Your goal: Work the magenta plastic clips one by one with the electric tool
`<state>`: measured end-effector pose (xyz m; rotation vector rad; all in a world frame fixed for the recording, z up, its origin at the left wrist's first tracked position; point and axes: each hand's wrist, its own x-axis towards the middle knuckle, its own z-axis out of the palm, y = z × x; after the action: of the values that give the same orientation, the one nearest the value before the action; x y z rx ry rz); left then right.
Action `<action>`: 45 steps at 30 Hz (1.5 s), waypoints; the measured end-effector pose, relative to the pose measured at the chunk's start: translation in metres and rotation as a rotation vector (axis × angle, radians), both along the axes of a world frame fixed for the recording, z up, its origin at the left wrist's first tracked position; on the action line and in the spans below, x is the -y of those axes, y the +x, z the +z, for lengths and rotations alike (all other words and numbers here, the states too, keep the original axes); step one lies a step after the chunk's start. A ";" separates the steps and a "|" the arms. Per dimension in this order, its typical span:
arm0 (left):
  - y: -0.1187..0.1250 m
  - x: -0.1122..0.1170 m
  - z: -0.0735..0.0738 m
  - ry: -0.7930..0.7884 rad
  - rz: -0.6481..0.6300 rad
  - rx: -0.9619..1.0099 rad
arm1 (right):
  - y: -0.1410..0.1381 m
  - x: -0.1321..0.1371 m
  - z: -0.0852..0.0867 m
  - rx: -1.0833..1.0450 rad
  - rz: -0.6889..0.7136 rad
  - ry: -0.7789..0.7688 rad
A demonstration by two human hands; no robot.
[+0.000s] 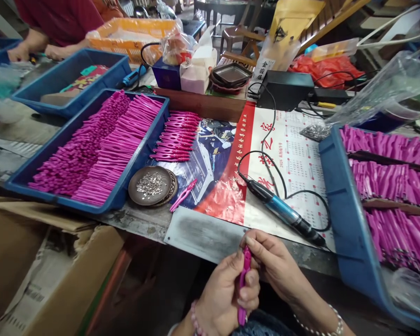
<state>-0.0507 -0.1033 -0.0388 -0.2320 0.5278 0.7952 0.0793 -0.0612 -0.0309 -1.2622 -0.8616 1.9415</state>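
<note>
My left hand (227, 289) is wrapped around a slim magenta plastic handle (243, 282), held roughly upright at the bench's front edge. At its top end, my right hand (275, 259) has thumb and forefinger pinched together; whatever lies between those fingertips is hidden. Just beyond, a blue-and-black electric screwdriver (289, 214) lies with its cord looped. A round dish (135, 191) of small metal pieces stands to the left. One magenta piece (184, 195) lies alone beside it, and a row of similar assembled pieces (178, 136) is farther back.
A blue tray (117, 198) at left holds many magenta handles. Another blue tray (346, 242) at right holds stacked rows. A grey metal plate (196, 233) lies at the bench edge. A cardboard box (73, 280) stands below left. A co-worker's hands (38, 46) are at far left.
</note>
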 end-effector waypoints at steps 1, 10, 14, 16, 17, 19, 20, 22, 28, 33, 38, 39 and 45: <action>-0.001 0.000 -0.001 0.002 -0.009 0.011 | 0.000 -0.001 0.000 -0.001 0.011 -0.008; -0.001 -0.002 -0.009 -0.035 -0.026 0.088 | -0.003 -0.005 -0.003 0.057 0.042 -0.010; 0.003 0.000 -0.009 -0.031 0.002 0.083 | -0.003 -0.002 -0.006 0.200 0.017 0.085; 0.003 0.001 -0.007 0.016 -0.002 0.061 | 0.009 -0.002 -0.006 0.329 -0.003 0.177; 0.003 0.001 -0.006 0.041 0.000 0.045 | 0.018 -0.003 -0.005 0.411 -0.014 0.231; 0.001 0.000 -0.003 0.064 0.013 0.015 | 0.040 -0.006 -0.003 0.591 -0.028 0.335; 0.000 -0.001 -0.002 0.062 0.026 0.003 | 0.050 -0.007 -0.002 0.677 -0.027 0.378; -0.001 -0.003 0.002 0.051 0.042 -0.012 | 0.065 -0.010 -0.002 0.815 0.000 0.448; -0.003 -0.002 0.005 0.047 0.051 0.001 | 0.047 -0.029 -0.005 0.935 0.270 0.680; -0.009 0.000 0.001 0.030 0.083 0.022 | 0.006 -0.062 -0.001 1.055 0.506 0.865; -0.018 -0.001 0.001 0.015 0.092 0.108 | -0.016 -0.091 0.008 1.132 0.820 1.031; -0.019 -0.002 0.001 0.010 0.084 0.133 | -0.018 -0.096 0.009 1.135 0.864 1.055; -0.024 -0.008 -0.001 -0.024 0.054 0.215 | -0.023 -0.113 0.002 1.088 0.947 1.080</action>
<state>-0.0748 -0.0956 -0.0401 -0.3509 0.3292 0.8054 0.0565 0.0521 -0.0292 -1.1556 -2.9081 0.6832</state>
